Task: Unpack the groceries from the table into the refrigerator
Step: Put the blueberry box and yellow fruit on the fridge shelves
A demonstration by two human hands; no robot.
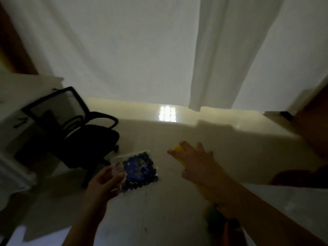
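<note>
The left hand (104, 181) grips a clear plastic clamshell box of dark blueberries with a blue label (137, 170) by its near-left corner, while at three o'clock of it the right hand (198, 164) wraps around a yellow elongated item (179, 150), a black mesh-backed office chair (71, 125) standing at ten o'clock.

Office chair (76, 128) as landmark. Right of the chair: open pale floor (152, 137) running to the white curtain (124, 50), nothing standing on it. Left of the chair: white desk (16, 96), chair pushed close against it, no gap to pass. Far right of the chair: a pale door or panel edge (276, 115) juts in, narrowing that side.
</note>
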